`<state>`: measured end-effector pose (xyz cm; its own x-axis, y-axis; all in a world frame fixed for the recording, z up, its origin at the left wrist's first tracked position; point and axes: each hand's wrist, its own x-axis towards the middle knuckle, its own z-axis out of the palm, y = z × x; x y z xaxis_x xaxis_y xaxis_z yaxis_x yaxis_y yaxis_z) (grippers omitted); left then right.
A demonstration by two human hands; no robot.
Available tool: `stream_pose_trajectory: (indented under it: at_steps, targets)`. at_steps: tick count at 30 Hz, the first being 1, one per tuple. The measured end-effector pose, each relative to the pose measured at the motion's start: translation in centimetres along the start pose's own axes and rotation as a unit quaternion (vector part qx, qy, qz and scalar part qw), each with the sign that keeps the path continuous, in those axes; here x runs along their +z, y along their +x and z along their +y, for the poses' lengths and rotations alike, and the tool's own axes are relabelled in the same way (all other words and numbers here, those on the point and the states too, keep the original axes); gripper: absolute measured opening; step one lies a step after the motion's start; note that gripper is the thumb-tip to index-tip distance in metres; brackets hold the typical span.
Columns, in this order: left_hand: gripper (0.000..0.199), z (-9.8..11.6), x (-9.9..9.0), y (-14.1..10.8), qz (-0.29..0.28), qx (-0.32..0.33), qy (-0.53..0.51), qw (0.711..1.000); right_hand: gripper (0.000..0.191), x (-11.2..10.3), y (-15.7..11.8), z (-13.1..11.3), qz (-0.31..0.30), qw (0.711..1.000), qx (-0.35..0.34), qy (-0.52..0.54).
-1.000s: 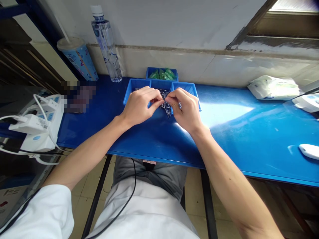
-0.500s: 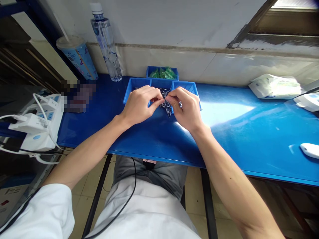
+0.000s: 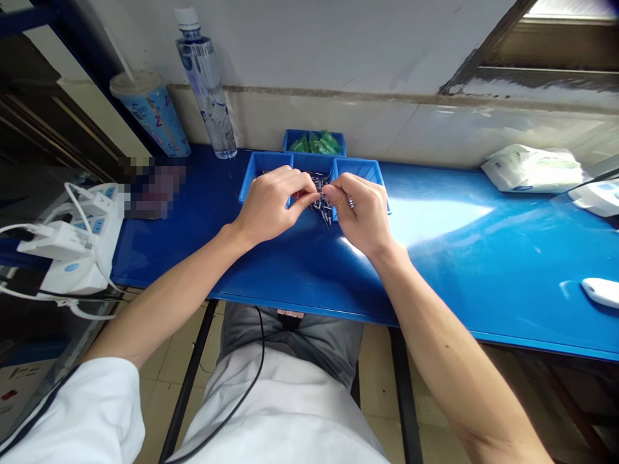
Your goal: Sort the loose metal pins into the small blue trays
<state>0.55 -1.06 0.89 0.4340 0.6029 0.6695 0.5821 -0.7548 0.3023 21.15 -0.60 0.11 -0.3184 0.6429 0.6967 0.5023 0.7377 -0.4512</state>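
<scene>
My left hand [image 3: 275, 201] is closed in a pinch, thumb against forefinger, above the blue bins. Facing it, my right hand [image 3: 362, 209] also pinches, its fingertips almost meeting those of the left. Whatever small piece sits between the fingertips is too tiny to name. Beneath and between the hands lies a heap of small dark and silver screw-like pieces [image 3: 323, 207], partly covered by my fingers. The left blue bin [image 3: 249, 174] and the right blue bin [image 3: 372, 169] flank this heap, and both are partly hidden by my hands.
Behind is a small blue bin [image 3: 289, 143] with green packets [image 3: 319, 142]. A water bottle [image 3: 207, 96] and a patterned cup [image 3: 157, 119] stand at the back left. A power strip [image 3: 82, 251] with cables lies left; a tissue pack [image 3: 534, 169] and a white object [image 3: 601, 291] lie right.
The right fingertips have shifted very slightly against the left ones. Both hands otherwise keep their place over the bins.
</scene>
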Motion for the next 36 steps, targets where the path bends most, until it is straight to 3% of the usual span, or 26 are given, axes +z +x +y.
stream_pose_trajectory:
  at_steps: [16, 36]
  targets:
    - [0.023, -0.01, -0.02, -0.02, -0.002, -0.011, -0.003, 1.000, 0.031, 0.01, -0.01, 0.02, 0.000, 1.000, -0.006, 0.002]
    - [0.021, -0.01, -0.04, 0.00, -0.005, -0.014, -0.004, 1.000, 0.028, 0.07, -0.07, -0.02, 0.002, 1.000, 0.001, 0.008]
